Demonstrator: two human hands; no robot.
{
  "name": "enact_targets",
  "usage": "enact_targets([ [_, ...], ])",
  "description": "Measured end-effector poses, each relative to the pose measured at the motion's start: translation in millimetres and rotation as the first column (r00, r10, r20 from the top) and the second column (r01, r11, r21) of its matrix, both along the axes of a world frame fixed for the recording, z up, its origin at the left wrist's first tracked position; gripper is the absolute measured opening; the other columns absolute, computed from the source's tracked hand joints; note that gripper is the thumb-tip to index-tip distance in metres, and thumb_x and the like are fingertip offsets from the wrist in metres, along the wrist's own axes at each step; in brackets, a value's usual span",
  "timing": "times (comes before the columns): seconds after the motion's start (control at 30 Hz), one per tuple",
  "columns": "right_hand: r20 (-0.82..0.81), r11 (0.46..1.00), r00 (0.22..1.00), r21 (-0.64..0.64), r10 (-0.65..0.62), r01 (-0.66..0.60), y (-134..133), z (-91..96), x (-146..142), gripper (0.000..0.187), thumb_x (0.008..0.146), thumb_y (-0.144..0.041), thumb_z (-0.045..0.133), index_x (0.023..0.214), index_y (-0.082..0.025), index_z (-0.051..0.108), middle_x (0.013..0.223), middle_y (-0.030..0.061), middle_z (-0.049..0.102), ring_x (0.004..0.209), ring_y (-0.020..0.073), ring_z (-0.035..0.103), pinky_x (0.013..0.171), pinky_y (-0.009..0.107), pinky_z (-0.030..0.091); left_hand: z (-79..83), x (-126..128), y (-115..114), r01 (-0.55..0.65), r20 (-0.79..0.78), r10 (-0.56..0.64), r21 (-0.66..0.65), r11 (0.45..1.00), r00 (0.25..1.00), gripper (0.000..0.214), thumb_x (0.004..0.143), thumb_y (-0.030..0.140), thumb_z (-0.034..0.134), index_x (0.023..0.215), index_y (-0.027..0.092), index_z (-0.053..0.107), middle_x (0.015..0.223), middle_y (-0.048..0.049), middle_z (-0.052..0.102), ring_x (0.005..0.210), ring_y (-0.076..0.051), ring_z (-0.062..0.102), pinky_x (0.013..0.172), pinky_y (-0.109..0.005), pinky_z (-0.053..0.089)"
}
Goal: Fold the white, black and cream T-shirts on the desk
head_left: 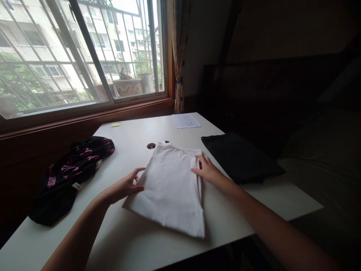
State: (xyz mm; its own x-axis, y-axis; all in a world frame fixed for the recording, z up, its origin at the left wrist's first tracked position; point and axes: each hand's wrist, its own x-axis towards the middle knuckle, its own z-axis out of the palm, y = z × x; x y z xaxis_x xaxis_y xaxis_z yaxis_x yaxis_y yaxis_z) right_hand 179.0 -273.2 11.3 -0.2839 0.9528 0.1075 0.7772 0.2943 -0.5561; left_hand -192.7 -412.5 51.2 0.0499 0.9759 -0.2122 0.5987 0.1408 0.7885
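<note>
A folded white garment (172, 184), perhaps a T-shirt, lies in the middle of the table with its near edge slightly raised. My left hand (132, 182) grips its left edge, thumb on top and some fingertips hidden at the cloth. On the opposite side, my right hand (207, 169) pinches the layered right edge near the top, where several folds show. Left of my left arm is a crumpled black garment with pink print (76, 169). A flat, folded dark cloth (239, 156) rests on the table to the right of my right hand.
The white table (135, 131) has a round cable hole (151, 146) beyond the garment. Paper sheets (186, 121) and a yellow sticky note (115, 124) lie near its far edge. Behind are a barred window (113, 56) and a tied curtain (179, 56).
</note>
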Motion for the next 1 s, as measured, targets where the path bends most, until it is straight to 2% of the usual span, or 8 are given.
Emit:
enact_targets([
  [0.1, -0.01, 0.999, 0.999, -0.009, 0.039, -0.039, 5, -1.3, -12, 0.057, 0.088, -0.038, 0.066, 0.14, -0.024, 0.048, 0.129, 0.0128, 0.052, 0.118, 0.0285, 0.059, 0.097, 0.041, 0.049, 8.5, -3, -8, 0.064, 0.079, -0.052, -0.156, 0.986, 0.996, 0.08, 0.073, 0.042, 0.08, 0.145, 0.035, 0.048, 0.103, -0.0003, 0.051, 0.067, -0.011, 0.048, 0.059, -0.024, 0.044],
  [0.2, -0.038, 0.995, 0.994, -0.012, 0.102, -0.103, 14, -1.4, -26, 0.055, 0.089, -0.034, 0.063, 0.141, -0.023, 0.049, 0.132, 0.0126, 0.051, 0.122, 0.0274, 0.057, 0.1, 0.04, 0.048, 19.6, -3, -16, 0.148, 0.166, -0.098, -0.32, 0.936, 0.981, 0.077, 0.073, 0.044, 0.08, 0.144, 0.037, 0.051, 0.099, -0.0008, 0.055, 0.067, -0.013, 0.054, 0.055, -0.024, 0.046],
  [0.3, -0.089, 0.99, 0.987, -0.008, 0.137, -0.138, 28, -0.8, -40, 0.054, 0.09, -0.03, 0.062, 0.143, -0.022, 0.049, 0.138, 0.0131, 0.051, 0.125, 0.0262, 0.055, 0.105, 0.039, 0.045, 24.2, -4, -18, 0.195, 0.222, -0.122, -0.343, 0.919, 0.967, 0.067, 0.079, 0.052, 0.076, 0.141, 0.036, 0.056, 0.092, -0.0005, 0.057, 0.071, -0.016, 0.061, 0.057, -0.024, 0.049],
  [0.37, -0.117, 0.987, 0.98, 0.003, 0.159, -0.16, 38, 0.0, -49, 0.055, 0.091, -0.027, 0.061, 0.145, -0.022, 0.048, 0.141, 0.0129, 0.052, 0.128, 0.0256, 0.054, 0.107, 0.039, 0.044, 21.2, -5, -15, 0.162, 0.266, -0.069, -0.345, 0.924, 0.962, 0.068, 0.082, 0.057, 0.072, 0.144, 0.036, 0.052, 0.088, 0.0009, 0.055, 0.069, -0.016, 0.061, 0.059, -0.026, 0.052],
  [0.5, -0.156, 0.982, 0.97, 0.035, 0.187, -0.184, 56, 2.6, -67, 0.062, 0.088, -0.021, 0.063, 0.148, -0.024, 0.046, 0.143, 0.0109, 0.055, 0.129, 0.0249, 0.055, 0.11, 0.038, 0.042, 6.6, -6, -3, -0.017, 0.342, 0.101, -0.242, 0.97, 0.934, 0.075, 0.086, 0.057, 0.07, 0.151, 0.034, 0.042, 0.087, 0.0021, 0.054, 0.072, -0.014, 0.06, 0.069, -0.03, 0.056],
  [0.7, -0.217, 0.993, 0.969, 0.019, 0.121, -0.12, 68, 1.7, -80, 0.064, 0.086, -0.026, 0.065, 0.147, -0.027, 0.046, 0.143, 0.009, 0.059, 0.127, 0.027, 0.058, 0.108, 0.041, 0.045, -10.5, 3, 12, -0.302, 0.355, 0.299, -0.048, 0.952, 0.886, 0.078, 0.084, 0.054, 0.071, 0.15, 0.029, 0.039, 0.121, -0.0104, 0.056, 0.09, -0.018, 0.066, 0.079, -0.034, 0.058],
  [0.8, -0.234, 0.998, 0.971, -0.025, 0.048, -0.055, 69, -0.9, -76, 0.074, 0.083, -0.032, 0.069, 0.151, -0.028, 0.04, 0.137, 0.0104, 0.062, 0.124, 0.0277, 0.06, 0.104, 0.041, 0.047, -14.6, 5, 14, -0.309, 0.345, 0.292, -0.006, 0.951, 0.892, 0.079, 0.082, 0.053, 0.071, 0.15, 0.029, 0.038, 0.122, -0.0104, 0.056, 0.092, -0.019, 0.066, 0.077, -0.034, 0.057],
  [1.0, -0.16, 0.993, 0.986, -0.107, 0.036, -0.054, 69, 0.5, -54, 0.089, 0.08, -0.043, 0.074, 0.156, -0.026, 0.03, 0.115, 0.0087, 0.065, 0.096, 0.024, 0.067, 0.087, 0.037, 0.051, -20.2, 1, 15, -0.244, 0.289, 0.228, 0.022, 0.969, 0.93, 0.076, 0.08, 0.044, 0.073, 0.147, 0.03, 0.04, 0.096, 0.0021, 0.054, 0.071, -0.012, 0.058, 0.066, -0.027, 0.051],
])
